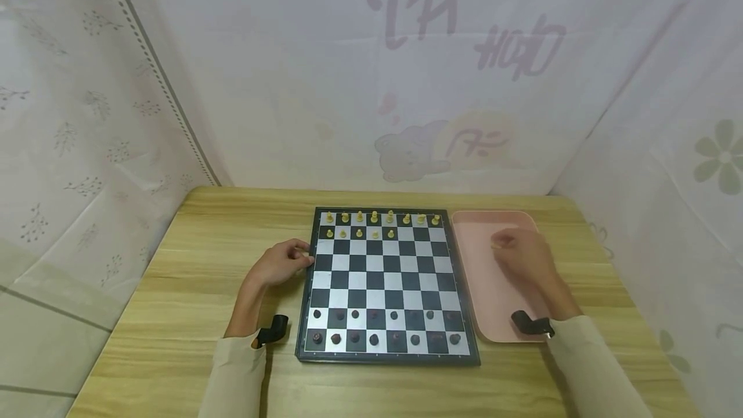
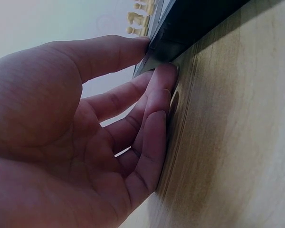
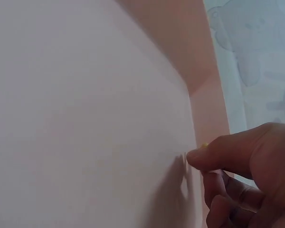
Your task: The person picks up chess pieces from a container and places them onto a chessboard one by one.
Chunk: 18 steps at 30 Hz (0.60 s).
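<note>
A black-framed chessboard (image 1: 383, 282) lies on the table, with yellow chess pieces (image 1: 374, 217) in the two far rows and dark pieces (image 1: 374, 339) in the two near rows. My left hand (image 1: 282, 262) holds the board's left edge. In the left wrist view its thumb (image 2: 118, 54) lies at the upper rim, while the bent fingers (image 2: 154, 128) are low against the side, by the tabletop. Above the pink tray (image 1: 482, 295), my right hand (image 1: 525, 257) pinches a small yellow chess piece (image 3: 205, 146) between thumb and forefinger; the fingers hide most of it.
The wood-grain table (image 1: 232, 224) extends around board and tray, which sit side by side. Printed white cloth (image 1: 302, 82) hangs behind and along both sides. A black wrist mount (image 1: 273, 329) is on the left wrist, and another (image 1: 531, 324) hangs over the tray.
</note>
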Available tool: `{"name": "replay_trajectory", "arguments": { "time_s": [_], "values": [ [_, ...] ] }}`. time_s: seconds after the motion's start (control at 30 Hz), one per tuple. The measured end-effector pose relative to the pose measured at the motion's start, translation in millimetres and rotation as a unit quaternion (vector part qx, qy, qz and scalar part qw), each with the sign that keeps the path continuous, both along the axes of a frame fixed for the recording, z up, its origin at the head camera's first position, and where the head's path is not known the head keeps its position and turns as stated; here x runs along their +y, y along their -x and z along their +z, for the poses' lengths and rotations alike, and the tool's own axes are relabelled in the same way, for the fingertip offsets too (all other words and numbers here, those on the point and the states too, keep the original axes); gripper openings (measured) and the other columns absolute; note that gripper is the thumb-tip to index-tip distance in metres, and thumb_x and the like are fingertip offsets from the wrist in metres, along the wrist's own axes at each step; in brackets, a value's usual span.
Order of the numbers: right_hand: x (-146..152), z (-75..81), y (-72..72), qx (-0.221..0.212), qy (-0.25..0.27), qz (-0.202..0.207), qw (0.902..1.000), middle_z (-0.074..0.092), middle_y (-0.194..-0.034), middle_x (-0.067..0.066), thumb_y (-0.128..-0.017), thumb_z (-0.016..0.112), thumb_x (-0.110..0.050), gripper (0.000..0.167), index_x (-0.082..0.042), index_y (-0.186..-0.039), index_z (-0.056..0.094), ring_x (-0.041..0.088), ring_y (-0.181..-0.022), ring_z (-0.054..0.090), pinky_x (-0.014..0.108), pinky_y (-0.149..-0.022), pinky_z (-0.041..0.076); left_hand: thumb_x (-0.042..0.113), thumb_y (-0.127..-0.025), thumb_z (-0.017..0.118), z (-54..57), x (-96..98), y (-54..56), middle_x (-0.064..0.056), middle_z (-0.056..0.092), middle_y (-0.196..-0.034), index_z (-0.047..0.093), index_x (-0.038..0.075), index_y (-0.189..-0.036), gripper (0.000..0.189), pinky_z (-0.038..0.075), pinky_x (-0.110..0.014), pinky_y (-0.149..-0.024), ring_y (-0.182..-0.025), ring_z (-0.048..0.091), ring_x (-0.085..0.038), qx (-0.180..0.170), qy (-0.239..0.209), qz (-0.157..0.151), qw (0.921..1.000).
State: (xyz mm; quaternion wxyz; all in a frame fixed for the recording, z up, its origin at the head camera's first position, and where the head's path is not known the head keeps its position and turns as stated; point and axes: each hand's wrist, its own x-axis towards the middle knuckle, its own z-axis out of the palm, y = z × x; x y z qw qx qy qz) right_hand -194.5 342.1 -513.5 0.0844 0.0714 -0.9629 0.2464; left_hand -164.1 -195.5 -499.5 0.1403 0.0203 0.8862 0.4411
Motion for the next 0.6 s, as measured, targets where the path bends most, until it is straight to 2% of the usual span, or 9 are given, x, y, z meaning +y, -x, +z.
{"name": "replay_trajectory", "arguments": {
  "time_s": [0.33,0.43,0.6],
  "values": [
    [-5.8,-2.3,9.8,0.009,0.041,0.020,0.9989,0.078,-0.105,0.021,-0.094,0.081,-0.008,0.015,0.001,-0.106,0.082,0.042,-0.095,0.073,0.058,-0.085,0.055,0.020,-0.105,0.073,0.9,0.1,0.5,-0.010,0.071,-0.098,0.068,-0.004,-0.134,0.039,0.046,-0.035,-0.076,-0.086,0.061,-0.024,-0.002,-0.002,-0.002,1.0000],
    [-8.9,0.7,11.2,0.016,0.049,0.018,0.9985,0.078,-0.108,0.018,-0.093,0.081,-0.008,0.013,-0.003,-0.104,0.084,0.039,-0.098,0.072,0.056,-0.084,0.055,0.020,-0.105,0.073,0.9,0.0,0.6,-0.009,0.071,-0.099,0.068,-0.004,-0.135,0.039,0.047,-0.035,-0.076,-0.086,0.061,-0.023,-0.003,-0.001,0.000,1.0000],
    [-13.2,6.2,15.8,0.036,0.064,0.038,0.9966,0.080,-0.108,0.014,-0.093,0.083,-0.004,0.012,-0.007,-0.104,0.085,0.033,-0.098,0.074,0.047,-0.076,0.059,0.021,-0.104,0.073,2.5,0.4,0.3,-0.009,0.072,-0.099,0.068,-0.003,-0.134,0.039,0.047,-0.036,-0.076,-0.086,0.061,-0.024,-0.002,0.000,0.002,1.0000]
  ]
}}
